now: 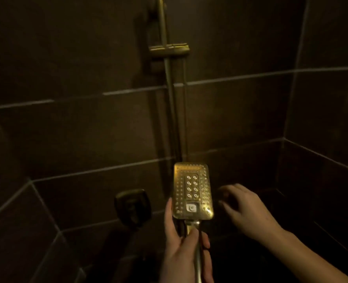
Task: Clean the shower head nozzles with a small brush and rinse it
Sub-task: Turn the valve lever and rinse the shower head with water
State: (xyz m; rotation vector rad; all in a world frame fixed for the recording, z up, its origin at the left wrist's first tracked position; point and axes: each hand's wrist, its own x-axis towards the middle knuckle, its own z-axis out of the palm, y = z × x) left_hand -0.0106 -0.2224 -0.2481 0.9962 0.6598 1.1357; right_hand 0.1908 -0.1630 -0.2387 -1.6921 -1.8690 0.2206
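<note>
The left hand [184, 248] is gripping the handle of the shower head [192, 190] low in the near centre of the view, fingers and thumb curled round the metal stem just below the head. The shower head is a gold, rectangular unit w/ rounded corners, held upright w/ its nozzle face turned toward the camera. Small nozzles are running round the outer part of the face, and an inner panel is showing 8 larger nozzles in 2 columns of 4. Below that panel a pale square button [191, 207] is sitting near the bottom edge of the face. The index fingertip of the left hand is touching the left edge of the head.

The right hand [245, 207] is hovering to the right of the shower head, apart from it, palm down, fingers loosely bent and spread, holding nothing. No brush is showing in either hand.

Behind, a gold riser rail [170, 103] is running up the far wall, w/ a flat gold bracket [169, 49] crossing it near the top. To the left of the shower head, lower on the wall, a dark square-ish wall fitting [132, 207] is mounted. The walls are dark tiles [77, 129] w/ pale grout lines, meeting in corners at left and right. Lighting is dim and the frame is slightly blurred, so fine detail on the nozzles is hard to make out.
</note>
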